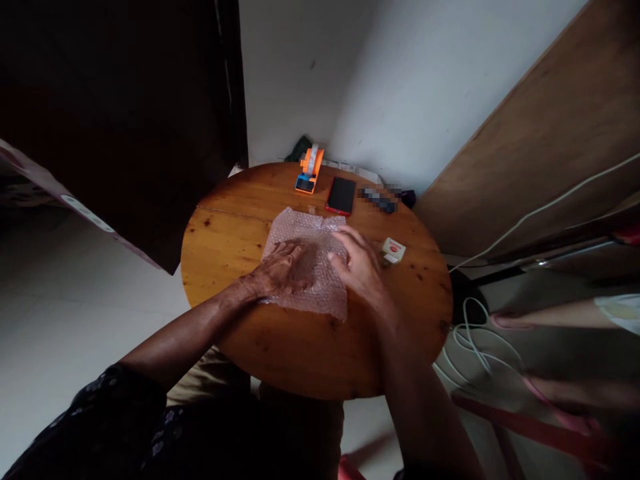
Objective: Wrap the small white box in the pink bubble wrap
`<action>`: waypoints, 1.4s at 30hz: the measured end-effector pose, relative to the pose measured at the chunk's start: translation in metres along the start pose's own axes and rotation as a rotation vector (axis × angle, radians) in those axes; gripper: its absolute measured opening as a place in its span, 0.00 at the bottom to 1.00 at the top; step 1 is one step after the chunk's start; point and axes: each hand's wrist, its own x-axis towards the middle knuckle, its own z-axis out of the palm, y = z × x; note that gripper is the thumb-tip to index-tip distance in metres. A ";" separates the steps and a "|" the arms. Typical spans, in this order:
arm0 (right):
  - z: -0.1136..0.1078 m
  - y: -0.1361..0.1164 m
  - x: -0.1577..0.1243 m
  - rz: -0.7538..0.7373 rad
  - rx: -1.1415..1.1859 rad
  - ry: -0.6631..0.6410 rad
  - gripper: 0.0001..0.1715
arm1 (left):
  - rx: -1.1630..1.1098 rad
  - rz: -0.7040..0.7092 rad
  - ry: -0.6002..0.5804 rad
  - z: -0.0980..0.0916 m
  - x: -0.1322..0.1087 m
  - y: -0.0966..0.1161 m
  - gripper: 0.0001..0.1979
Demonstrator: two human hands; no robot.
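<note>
A sheet of bubble wrap (325, 293) lies spread on the round wooden table, in the middle of the head view. My left hand (283, 270) rests flat on its left half with the fingers stretched out. Over the sheet's right edge is my right hand (357, 260), its thumb and fingers apart and slightly curved. I cannot tell whether the right fingertips touch the wrap. Nothing shows between the fingers of either hand. A small white box (393, 250) with a red mark sits just right of my right hand.
At the back of the wooden table (225, 233) stands an orange tape dispenser (311, 170), beside a phone (341, 195) in a red case and a blurred dark item (379, 199). A white cable (470, 340) lies coiled on the floor at right, near another person's feet (515, 321).
</note>
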 end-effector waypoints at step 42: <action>0.023 0.015 -0.001 0.207 -0.225 -0.173 0.30 | 0.211 -0.262 0.104 -0.010 -0.007 -0.004 0.32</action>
